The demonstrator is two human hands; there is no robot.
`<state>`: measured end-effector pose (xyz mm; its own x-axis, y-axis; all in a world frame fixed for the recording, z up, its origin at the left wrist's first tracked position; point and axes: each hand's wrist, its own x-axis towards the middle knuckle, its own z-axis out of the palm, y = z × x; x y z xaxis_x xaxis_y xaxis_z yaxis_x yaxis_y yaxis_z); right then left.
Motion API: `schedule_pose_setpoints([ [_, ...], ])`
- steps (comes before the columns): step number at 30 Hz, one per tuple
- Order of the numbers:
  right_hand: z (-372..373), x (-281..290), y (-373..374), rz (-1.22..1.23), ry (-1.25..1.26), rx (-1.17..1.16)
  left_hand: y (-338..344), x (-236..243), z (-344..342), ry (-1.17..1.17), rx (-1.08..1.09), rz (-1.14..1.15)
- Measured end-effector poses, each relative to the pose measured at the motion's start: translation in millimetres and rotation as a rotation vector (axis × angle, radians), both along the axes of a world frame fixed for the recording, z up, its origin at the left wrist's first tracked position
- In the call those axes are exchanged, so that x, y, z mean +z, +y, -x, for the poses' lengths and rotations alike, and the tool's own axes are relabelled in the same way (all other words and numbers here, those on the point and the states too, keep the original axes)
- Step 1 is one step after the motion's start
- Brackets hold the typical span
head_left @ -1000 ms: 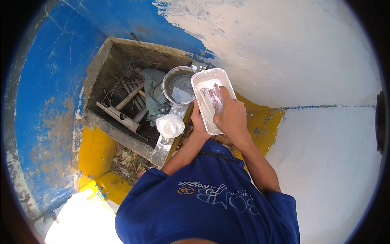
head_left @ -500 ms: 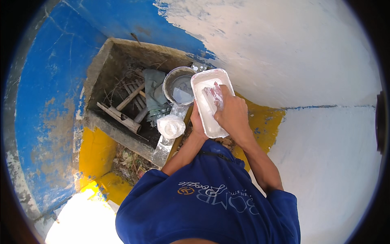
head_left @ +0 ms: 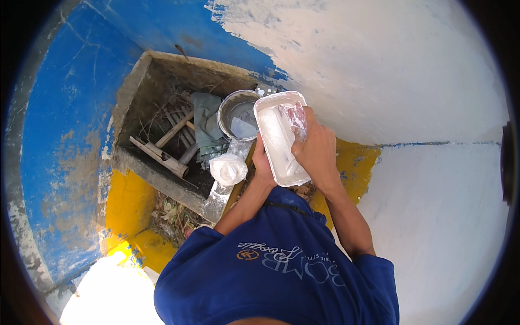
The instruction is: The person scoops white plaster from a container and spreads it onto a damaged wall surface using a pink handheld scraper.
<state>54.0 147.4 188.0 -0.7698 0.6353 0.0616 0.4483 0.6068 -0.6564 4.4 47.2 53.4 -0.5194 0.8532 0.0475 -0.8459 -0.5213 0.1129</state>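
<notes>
Tray, 1 o'clock, close in: looks plastic, rim smeared. Paste inside: smooth, wet sheen. Tool, 1 o'clock: smeared, material unclear. Bucket, 11 o'clock: looks plastic, dull rim; liquid glossy. Rag, 10 o'clock: matt, creased cloth. Bundle, 9 o'clock: crumpled, shiny, like plastic film. Box, 9 o'clock, farther: rough concrete. White wall, 2 o'clock: mostly smooth, matt. Shirt, 6 o'clock: matt cloth.

From my station I see a navy short-sleeved shirt at six o'clock, pale lettering, orange emblem at its nine-o'clock end.
</notes>
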Motion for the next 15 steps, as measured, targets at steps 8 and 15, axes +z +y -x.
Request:
schedule_pose_setpoints([
  [8,-8.7,-6.1,-12.8,-0.208,-0.144,0.023,8.3,10.3,-6.0,-0.082,0.068,0.271],
  [15,-13.4,-8.8,-15.1,-0.029,-0.02,0.111,6.8,-4.9,-4.0,-0.093,0.058,0.175],
])
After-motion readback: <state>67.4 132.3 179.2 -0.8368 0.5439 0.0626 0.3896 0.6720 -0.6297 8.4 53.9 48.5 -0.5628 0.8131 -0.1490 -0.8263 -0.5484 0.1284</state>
